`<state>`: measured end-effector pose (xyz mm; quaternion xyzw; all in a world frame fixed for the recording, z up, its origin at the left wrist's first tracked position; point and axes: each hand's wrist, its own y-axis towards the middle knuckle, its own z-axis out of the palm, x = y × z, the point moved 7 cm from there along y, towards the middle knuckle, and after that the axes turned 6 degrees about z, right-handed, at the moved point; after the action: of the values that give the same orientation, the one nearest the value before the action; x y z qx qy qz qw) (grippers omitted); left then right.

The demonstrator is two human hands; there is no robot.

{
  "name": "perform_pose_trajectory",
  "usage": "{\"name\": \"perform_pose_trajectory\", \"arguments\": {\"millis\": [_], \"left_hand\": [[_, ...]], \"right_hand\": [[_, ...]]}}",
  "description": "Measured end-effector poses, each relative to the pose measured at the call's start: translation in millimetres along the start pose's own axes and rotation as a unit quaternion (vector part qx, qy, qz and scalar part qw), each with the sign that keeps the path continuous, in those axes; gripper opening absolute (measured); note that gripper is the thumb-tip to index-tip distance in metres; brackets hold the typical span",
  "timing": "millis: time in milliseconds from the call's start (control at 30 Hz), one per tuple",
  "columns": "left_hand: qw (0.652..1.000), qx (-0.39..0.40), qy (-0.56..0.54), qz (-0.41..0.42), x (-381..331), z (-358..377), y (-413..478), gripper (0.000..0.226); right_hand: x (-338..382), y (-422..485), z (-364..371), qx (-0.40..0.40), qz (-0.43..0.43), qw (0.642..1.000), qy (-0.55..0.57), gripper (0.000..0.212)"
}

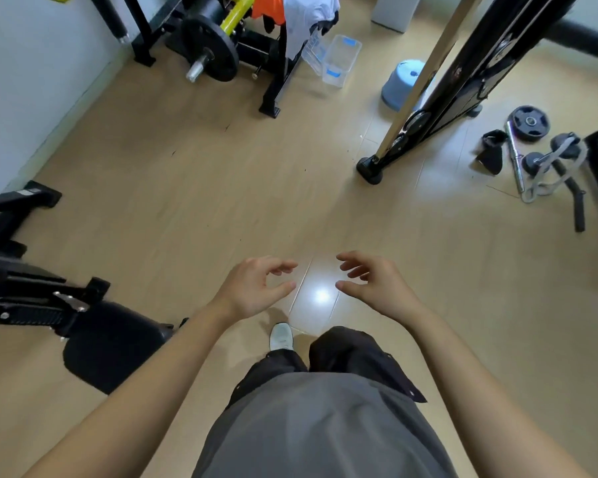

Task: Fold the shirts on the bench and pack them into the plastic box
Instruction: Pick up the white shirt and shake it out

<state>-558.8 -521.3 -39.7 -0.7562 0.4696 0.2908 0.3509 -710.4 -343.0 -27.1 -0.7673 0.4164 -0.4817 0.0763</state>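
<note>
My left hand (pixel 256 288) and my right hand (pixel 373 284) hover side by side over the wooden floor, fingers curled and apart, holding nothing. Far ahead at the top, a white shirt (pixel 304 19) and an orange shirt (pixel 268 6) hang over the black and yellow weight bench (pixel 256 43). A clear plastic box (pixel 340 60) with blue latches stands on the floor just right of the bench, with its clear lid (pixel 313 51) leaning beside it. Both hands are well short of the shirts and the box.
A barbell plate (pixel 209 51) sticks out at the bench's left. A blue stool (pixel 406 82) and a black cable-machine frame (pixel 439 98) stand to the right. Weights and straps (pixel 539 150) lie at far right. A black padded machine (pixel 83 326) is at my left.
</note>
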Motion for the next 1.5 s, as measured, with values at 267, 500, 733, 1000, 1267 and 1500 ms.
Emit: {"name": "perform_pose_trajectory", "arguments": {"millis": [267,500,733,1000,1267,1500], "left_hand": [[0.999,0.022,0.017,0.023,-7,-57,147,0.045],[1.0,0.011,0.018,-0.018,-9,-110,276,0.04],[0.997,-0.04,-0.045,-0.045,-2,-175,375,0.032],[0.999,-0.013,-0.046,-0.022,30,-243,537,0.03],[0.998,0.058,-0.001,0.027,37,-314,705,0.034],[0.995,0.087,-0.022,0.034,19,-346,841,0.039]], "right_hand": [[22,119,-61,-0.018,0.038,0.995,0.089,0.038],[53,250,-131,-0.01,0.017,0.993,0.118,0.035],[109,368,-212,-0.035,-0.007,0.995,0.096,0.037],[163,512,-266,-0.04,0.021,0.999,0.019,0.041],[215,627,-329,-0.069,0.059,0.996,0.018,0.039],[223,719,-383,-0.09,0.112,0.987,0.074,0.034]]}}
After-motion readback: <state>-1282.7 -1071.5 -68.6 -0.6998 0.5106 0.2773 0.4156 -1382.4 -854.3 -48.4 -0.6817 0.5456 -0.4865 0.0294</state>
